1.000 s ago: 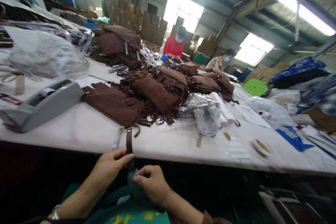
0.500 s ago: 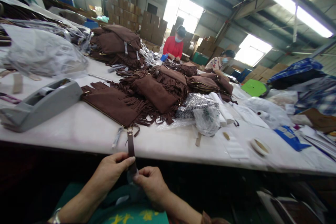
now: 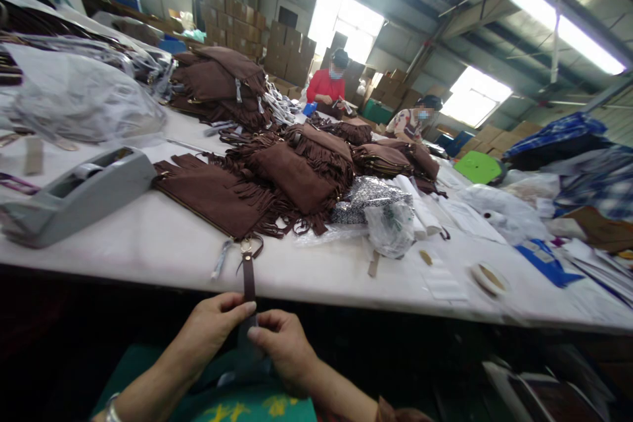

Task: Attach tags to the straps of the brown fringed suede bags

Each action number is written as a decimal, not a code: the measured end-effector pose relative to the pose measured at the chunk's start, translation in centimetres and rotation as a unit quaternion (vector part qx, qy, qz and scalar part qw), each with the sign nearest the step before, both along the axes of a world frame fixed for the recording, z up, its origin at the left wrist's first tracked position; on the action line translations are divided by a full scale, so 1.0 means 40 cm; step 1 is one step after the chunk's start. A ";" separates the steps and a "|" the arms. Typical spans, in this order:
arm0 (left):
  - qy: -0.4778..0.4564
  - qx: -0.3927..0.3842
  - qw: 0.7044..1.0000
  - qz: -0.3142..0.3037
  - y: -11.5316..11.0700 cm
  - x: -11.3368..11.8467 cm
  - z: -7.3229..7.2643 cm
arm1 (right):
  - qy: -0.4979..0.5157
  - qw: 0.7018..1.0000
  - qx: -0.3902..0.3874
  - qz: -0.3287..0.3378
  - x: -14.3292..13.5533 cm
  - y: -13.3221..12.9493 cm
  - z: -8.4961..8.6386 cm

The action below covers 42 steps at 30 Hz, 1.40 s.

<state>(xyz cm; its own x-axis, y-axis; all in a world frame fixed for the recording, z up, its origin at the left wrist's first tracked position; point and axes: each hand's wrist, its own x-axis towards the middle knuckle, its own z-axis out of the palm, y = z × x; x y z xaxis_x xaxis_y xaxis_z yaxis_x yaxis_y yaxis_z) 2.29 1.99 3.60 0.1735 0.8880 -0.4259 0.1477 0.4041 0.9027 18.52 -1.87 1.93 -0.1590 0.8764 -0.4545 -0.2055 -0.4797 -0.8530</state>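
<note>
A dark brown strap (image 3: 249,277) hangs over the near table edge from a metal ring on a brown fringed bag (image 3: 212,198). My left hand (image 3: 220,316) pinches the strap between thumb and fingers just below the edge. Close beside it, my right hand (image 3: 279,339) is closed on the strap's lower part, where greyish wrapping shows, blurred. A small wrapped tag (image 3: 222,260) lies left of the strap. More brown fringed bags (image 3: 291,175) are heaped behind the first one.
A grey tape dispenser (image 3: 79,194) stands at left by a clear plastic bag (image 3: 84,95). Right of the bags lie crumpled plastic (image 3: 390,227) and a tape roll (image 3: 488,278). Two people (image 3: 326,86) (image 3: 413,120) work across the table (image 3: 316,277).
My left hand has shifted slightly down along with the strap, and my right fingers have moved a little up. Across the table, the person in red has raised their hands, holding something.
</note>
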 end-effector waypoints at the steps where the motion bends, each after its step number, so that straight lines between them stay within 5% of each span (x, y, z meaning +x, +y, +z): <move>1: -0.006 -0.002 1.000 -0.004 0.000 0.000 -0.002 | 0.000 1.000 0.006 -0.008 -0.002 0.005 -0.001; 10: -0.054 -0.125 0.990 0.043 -0.025 -0.019 0.003 | -0.047 0.999 -0.016 -0.018 -0.025 0.048 0.028; 15: -0.116 -0.134 0.984 0.034 -0.061 -0.009 -0.027 | -0.139 0.990 -0.015 0.006 -0.042 0.091 0.014; 20: -0.152 -0.147 0.975 0.074 -0.030 -0.013 -0.036 | -0.200 0.980 -0.011 0.012 -0.063 0.144 0.007; 26: -0.118 -0.091 0.980 0.131 0.031 -0.007 -0.036 | -0.243 0.969 0.025 0.025 -0.073 0.183 0.021; 37: 0.061 0.052 0.985 0.150 0.086 -0.007 -0.052 | -0.150 0.987 -0.043 0.030 -0.058 0.095 0.035; 42: -0.032 -0.008 0.986 0.161 0.082 0.006 -0.026 | -0.128 0.991 -0.036 -0.016 -0.068 0.138 0.041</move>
<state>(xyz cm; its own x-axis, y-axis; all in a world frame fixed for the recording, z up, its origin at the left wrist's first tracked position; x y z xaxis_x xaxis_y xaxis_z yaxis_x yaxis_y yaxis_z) 2.54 5.28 2.54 -0.0893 0.8951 -0.4368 -0.0464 0.4343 0.8996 15.78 3.66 3.55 -0.0038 0.8434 -0.5372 -0.0023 -0.5372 -0.8434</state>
